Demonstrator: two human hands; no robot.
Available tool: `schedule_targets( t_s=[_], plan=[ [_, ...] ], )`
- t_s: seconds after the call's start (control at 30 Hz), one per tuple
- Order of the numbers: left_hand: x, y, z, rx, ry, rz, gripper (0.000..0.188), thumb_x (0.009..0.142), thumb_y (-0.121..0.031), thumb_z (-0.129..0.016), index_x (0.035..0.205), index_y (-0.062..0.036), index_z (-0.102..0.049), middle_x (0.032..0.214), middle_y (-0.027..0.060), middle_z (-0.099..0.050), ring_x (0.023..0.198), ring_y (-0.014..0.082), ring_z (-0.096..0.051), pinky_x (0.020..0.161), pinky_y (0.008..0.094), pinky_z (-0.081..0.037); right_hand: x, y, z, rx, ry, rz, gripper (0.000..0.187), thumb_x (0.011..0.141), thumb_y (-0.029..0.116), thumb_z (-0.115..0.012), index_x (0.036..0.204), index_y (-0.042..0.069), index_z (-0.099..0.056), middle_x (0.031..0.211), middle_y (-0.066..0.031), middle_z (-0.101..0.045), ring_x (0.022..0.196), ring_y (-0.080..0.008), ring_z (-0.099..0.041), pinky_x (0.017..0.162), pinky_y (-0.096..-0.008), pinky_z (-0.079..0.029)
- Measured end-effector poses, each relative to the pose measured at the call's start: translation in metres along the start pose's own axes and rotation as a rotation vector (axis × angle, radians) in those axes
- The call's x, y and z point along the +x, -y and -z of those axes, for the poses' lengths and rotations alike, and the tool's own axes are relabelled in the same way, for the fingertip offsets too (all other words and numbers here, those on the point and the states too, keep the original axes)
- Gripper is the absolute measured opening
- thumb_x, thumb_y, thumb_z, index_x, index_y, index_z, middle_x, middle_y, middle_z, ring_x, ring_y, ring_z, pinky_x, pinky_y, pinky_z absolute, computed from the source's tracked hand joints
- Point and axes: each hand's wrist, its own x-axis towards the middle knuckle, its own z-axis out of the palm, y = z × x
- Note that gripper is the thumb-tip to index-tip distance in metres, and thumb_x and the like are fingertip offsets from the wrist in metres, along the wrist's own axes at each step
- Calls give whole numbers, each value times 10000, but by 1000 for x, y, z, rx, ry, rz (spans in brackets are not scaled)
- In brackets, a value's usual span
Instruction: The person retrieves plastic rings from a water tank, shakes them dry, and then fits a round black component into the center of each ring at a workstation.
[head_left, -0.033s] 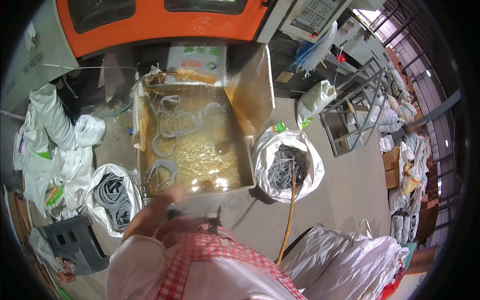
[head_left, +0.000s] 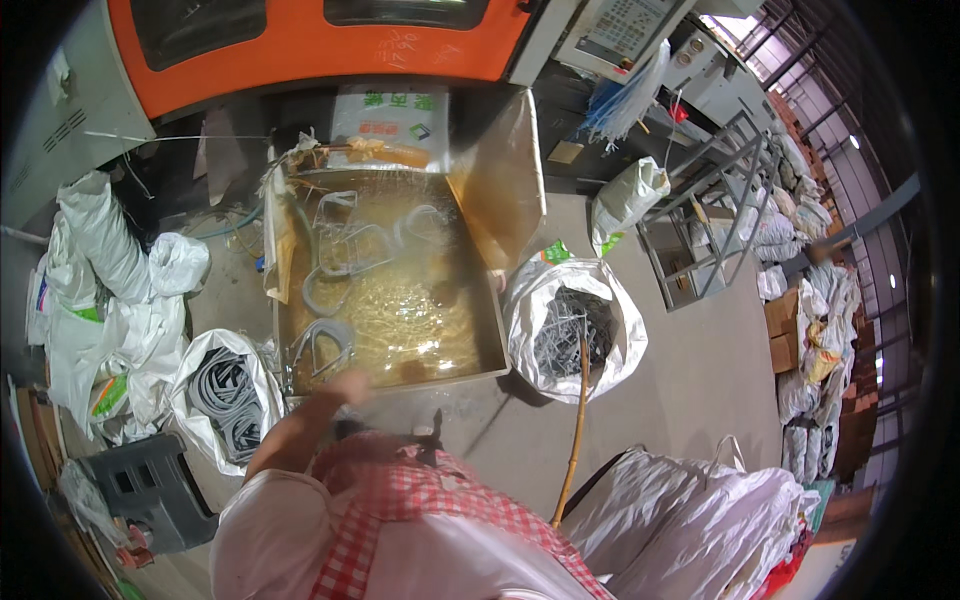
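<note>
Grey curved part (head_left: 342,332) lies toward the near-left corner of the water tub (head_left: 460,380), just beyond the blurred left hand (head_left: 348,386); neither hand's openness or hold can be told

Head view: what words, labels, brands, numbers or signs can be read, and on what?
White sack behind the water tank: large green characters, smaller orange print and a diamond logo; wording not copied here.
Orange machine: faint handwritten marks, too faint to read.
Control panel: key labels, too small to read.
</note>
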Motion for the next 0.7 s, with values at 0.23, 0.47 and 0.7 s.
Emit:
schedule_targets(
  t_s=[0.23,0.47,0.7],
  plan=[
    [26,-28,8,-107,58,-29,364,779,-332,-591,959,-19,-640,935,230,-628,869,372,-600,764,434,-466,-17,21,-13,229,22,-15,324,891,293,-556,732,12,-539,531,-65,-524,411,-164,-507,375,-315,-403],
    [48,-41,11,-173,148,87,396,753,-258,-644,1031,24,-614,957,218,-647,885,338,-627,767,374,-488,45,74,-18,466,78,-29,333,896,292,-559,741,-2,-537,531,-68,-526,409,-164,-507,369,-318,-409],
    [63,-45,20,-56,9,14,395,756,-304,-646,1011,-3,-631,960,220,-645,905,338,-627,788,380,-484,193,179,-3,534,124,101,256,861,202,-536,733,-14,-583,565,-88,-560,441,-184,-533,411,-329,-433]
  ],
)
